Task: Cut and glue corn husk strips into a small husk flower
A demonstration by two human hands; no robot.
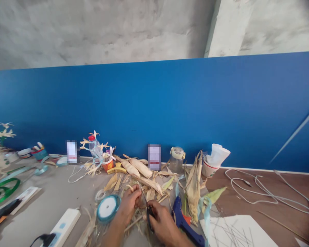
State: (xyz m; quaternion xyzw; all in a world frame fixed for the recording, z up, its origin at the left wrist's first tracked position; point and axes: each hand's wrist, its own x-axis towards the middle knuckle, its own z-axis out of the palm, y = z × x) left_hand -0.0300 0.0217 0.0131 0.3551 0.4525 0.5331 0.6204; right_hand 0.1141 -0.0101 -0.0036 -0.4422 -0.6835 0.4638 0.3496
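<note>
My right hand (162,219) is closed around the black handles of a pair of scissors (149,214), whose narrow blades point up and to the left. The fingers of my left hand (130,204) are pinched on a small pale strip of corn husk (130,187), close to the blade tips. Whether the blades touch the strip is too small to tell. Dry husk scraps (146,181) lie beneath and beyond both hands. A spool of blue ribbon (108,207) is just left of my left wrist. Beside my right hand lies a blue glue gun (184,221).
Husk-wrapped bundles (137,167), a lidded jar (177,159), a phone (154,157) and paper cups (210,168) stand along the blue partition (154,109). A white power strip (63,226) is at front left. Thin wires lie on white paper (237,231) at right, near a looped cable (267,195).
</note>
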